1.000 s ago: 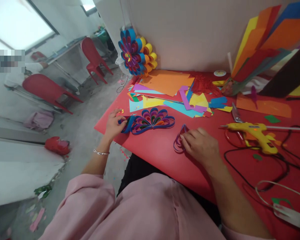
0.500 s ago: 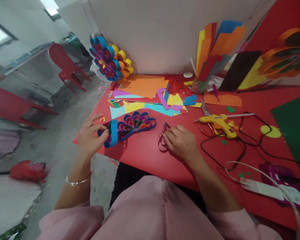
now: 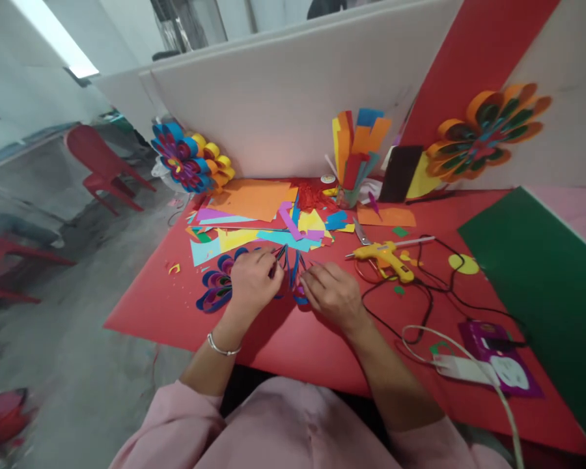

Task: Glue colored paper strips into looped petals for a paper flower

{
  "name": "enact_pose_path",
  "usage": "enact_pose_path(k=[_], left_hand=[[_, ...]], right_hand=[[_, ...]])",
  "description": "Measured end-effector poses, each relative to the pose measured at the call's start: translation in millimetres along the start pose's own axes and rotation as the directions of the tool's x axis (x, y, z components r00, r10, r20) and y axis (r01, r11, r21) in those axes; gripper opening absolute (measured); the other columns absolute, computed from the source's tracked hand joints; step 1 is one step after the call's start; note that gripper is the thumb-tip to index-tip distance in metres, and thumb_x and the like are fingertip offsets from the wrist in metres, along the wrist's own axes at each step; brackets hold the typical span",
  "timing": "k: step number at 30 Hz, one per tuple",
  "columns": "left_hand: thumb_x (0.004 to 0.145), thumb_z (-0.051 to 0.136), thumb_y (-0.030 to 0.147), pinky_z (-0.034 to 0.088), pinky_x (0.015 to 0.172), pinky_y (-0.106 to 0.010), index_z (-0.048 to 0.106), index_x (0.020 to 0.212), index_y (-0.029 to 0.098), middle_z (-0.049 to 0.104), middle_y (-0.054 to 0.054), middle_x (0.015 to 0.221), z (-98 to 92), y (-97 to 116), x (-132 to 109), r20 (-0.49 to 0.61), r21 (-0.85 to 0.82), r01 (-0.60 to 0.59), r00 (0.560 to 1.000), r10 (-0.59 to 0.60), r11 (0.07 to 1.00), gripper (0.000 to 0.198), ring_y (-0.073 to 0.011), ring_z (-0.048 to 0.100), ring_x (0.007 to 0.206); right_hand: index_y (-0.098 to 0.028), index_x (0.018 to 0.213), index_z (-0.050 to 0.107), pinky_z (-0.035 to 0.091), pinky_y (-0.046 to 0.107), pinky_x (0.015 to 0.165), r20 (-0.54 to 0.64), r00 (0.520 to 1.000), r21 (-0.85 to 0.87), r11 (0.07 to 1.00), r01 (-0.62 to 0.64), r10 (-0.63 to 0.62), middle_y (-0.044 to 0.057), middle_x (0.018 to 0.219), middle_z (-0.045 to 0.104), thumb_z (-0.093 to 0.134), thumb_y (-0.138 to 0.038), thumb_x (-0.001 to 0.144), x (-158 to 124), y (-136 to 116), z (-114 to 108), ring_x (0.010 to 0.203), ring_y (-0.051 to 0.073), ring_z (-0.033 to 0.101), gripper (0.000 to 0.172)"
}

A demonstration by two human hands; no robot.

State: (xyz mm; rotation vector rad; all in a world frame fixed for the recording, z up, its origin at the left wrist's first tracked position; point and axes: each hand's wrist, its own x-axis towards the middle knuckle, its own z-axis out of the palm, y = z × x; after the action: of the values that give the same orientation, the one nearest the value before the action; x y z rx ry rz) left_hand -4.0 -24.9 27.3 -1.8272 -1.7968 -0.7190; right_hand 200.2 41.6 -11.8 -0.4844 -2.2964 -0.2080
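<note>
In the head view my left hand [image 3: 254, 283] is pinched on a paper loop petal that its fingers mostly hide; thin dark strip edges show past the fingertips. Close to it, my right hand [image 3: 334, 293] has its fingers closed on another paper loop petal [image 3: 301, 299], blue outside with purple and pink inside. The pointed ends of the two petals are near each other; whether they touch I cannot tell. Partly behind my left hand, a half-round paper flower [image 3: 217, 286] of blue, purple, pink and green loops lies on the red table top [image 3: 317, 352].
Cut paper scraps [image 3: 244, 238] and an orange sheet [image 3: 258, 198] lie beyond my hands. To the right are a yellow glue gun [image 3: 388, 260] with its black cord, scissors [image 3: 361, 231], a white power strip [image 3: 463, 369] and a green board [image 3: 532, 273]. Finished paper flowers [image 3: 178, 159] stand at the back.
My left hand has come rightward over the half flower, close to my right hand. Both petals are now brought near each other. The view has turned to the right and tilted up.
</note>
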Motion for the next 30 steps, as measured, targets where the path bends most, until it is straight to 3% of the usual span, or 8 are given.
enact_pose_path(k=[4, 7, 10, 13, 20, 23, 26, 30], left_hand=[[0.089, 0.065, 0.021, 0.053, 0.081, -0.044, 0.071, 0.083, 0.019, 0.083, -0.008, 0.109, 3.8, 8.7, 1.4, 0.069, -0.015, -0.041, 0.997, 0.042, 0.999, 0.008, -0.0280, 0.078, 0.091], [0.090, 0.064, 0.022, 0.051, 0.081, -0.044, 0.072, 0.086, 0.019, 0.083, -0.010, 0.105, 5.7, 17.4, -1.7, 0.210, -0.031, -0.030, 0.977, 0.036, 0.999, 0.010, -0.0291, 0.077, 0.090], [0.091, 0.062, 0.023, 0.047, 0.073, -0.042, 0.070, 0.079, 0.021, 0.079, -0.010, 0.088, 5.2, 24.5, -9.2, 0.390, -0.028, 0.032, 0.921, -0.018, 0.999, 0.015, -0.0269, 0.074, 0.080], [0.094, 0.062, 0.027, 0.044, 0.067, -0.040, 0.068, 0.076, 0.022, 0.076, -0.008, 0.079, 3.6, 28.2, -18.4, 0.493, -0.045, 0.066, 0.869, -0.035, 0.997, 0.019, -0.0241, 0.070, 0.073], [0.093, 0.065, 0.026, 0.054, 0.075, -0.038, 0.075, 0.087, 0.022, 0.080, -0.008, 0.100, 0.7, 27.6, -24.9, 0.588, -0.124, 0.159, 0.807, -0.056, 0.979, 0.013, -0.0250, 0.075, 0.088], [0.093, 0.066, 0.026, 0.059, 0.090, -0.040, 0.078, 0.093, 0.022, 0.079, -0.008, 0.122, 0.7, 25.1, -25.9, 0.537, -0.182, 0.183, 0.841, -0.059, 0.966, 0.012, -0.0266, 0.076, 0.106], [0.093, 0.066, 0.024, 0.058, 0.103, -0.042, 0.077, 0.092, 0.022, 0.076, -0.007, 0.131, 0.9, 22.1, -30.9, 0.436, -0.253, 0.194, 0.897, -0.067, 0.948, 0.012, -0.0267, 0.072, 0.120], [0.092, 0.066, 0.022, 0.057, 0.109, -0.044, 0.076, 0.085, 0.022, 0.074, -0.008, 0.136, 1.7, 20.4, -39.3, 0.411, -0.298, 0.225, 0.907, -0.088, 0.928, 0.012, -0.0272, 0.069, 0.127]], right_hand=[[-0.014, 0.111, 0.076, 0.047, 0.036, 0.082, 0.019, 0.999, 0.022, 0.999, -0.029, 0.028, 0.010, 0.103, 0.076, 0.062, -0.022, 0.102, -1.7, 1.7, 2.0, 0.091, 0.022, 0.057, 0.018], [-0.017, 0.097, 0.077, 0.041, 0.036, 0.074, 0.165, 0.986, 0.081, 0.995, -0.053, 0.039, 0.008, 0.091, 0.074, 0.061, -0.023, 0.102, -1.3, 6.9, 1.0, 0.085, 0.021, 0.056, 0.018], [-0.018, 0.082, 0.075, 0.035, 0.035, 0.070, 0.425, 0.904, 0.154, 0.982, -0.111, 0.035, 0.007, 0.084, 0.071, 0.060, -0.025, 0.100, 2.3, 11.2, -6.1, 0.085, 0.021, 0.057, 0.024], [-0.018, 0.079, 0.076, 0.033, 0.036, 0.070, 0.588, 0.808, 0.166, 0.970, -0.180, 0.049, 0.008, 0.084, 0.073, 0.059, -0.025, 0.098, 7.4, 11.9, -14.2, 0.084, 0.021, 0.057, 0.026], [-0.019, 0.089, 0.078, 0.037, 0.034, 0.077, 0.650, 0.756, 0.207, 0.940, -0.271, 0.075, 0.008, 0.089, 0.078, 0.054, -0.026, 0.098, 10.6, 11.0, -18.3, 0.084, 0.021, 0.063, 0.027], [-0.020, 0.096, 0.080, 0.036, 0.034, 0.075, 0.653, 0.726, 0.120, 0.918, -0.378, 0.214, 0.008, 0.096, 0.080, 0.051, -0.028, 0.100, 12.4, 13.9, -19.5, 0.089, 0.021, 0.067, 0.030], [-0.020, 0.101, 0.080, 0.033, 0.035, 0.071, 0.650, 0.646, -0.043, 0.869, -0.494, 0.399, 0.009, 0.102, 0.081, 0.046, -0.029, 0.102, 14.0, 17.1, -21.2, 0.089, 0.022, 0.070, 0.035], [-0.021, 0.105, 0.081, 0.035, 0.034, 0.071, 0.684, 0.566, -0.101, 0.827, -0.552, 0.461, 0.010, 0.104, 0.082, 0.048, -0.031, 0.101, 12.4, 19.7, -23.8, 0.091, 0.025, 0.072, 0.035]])
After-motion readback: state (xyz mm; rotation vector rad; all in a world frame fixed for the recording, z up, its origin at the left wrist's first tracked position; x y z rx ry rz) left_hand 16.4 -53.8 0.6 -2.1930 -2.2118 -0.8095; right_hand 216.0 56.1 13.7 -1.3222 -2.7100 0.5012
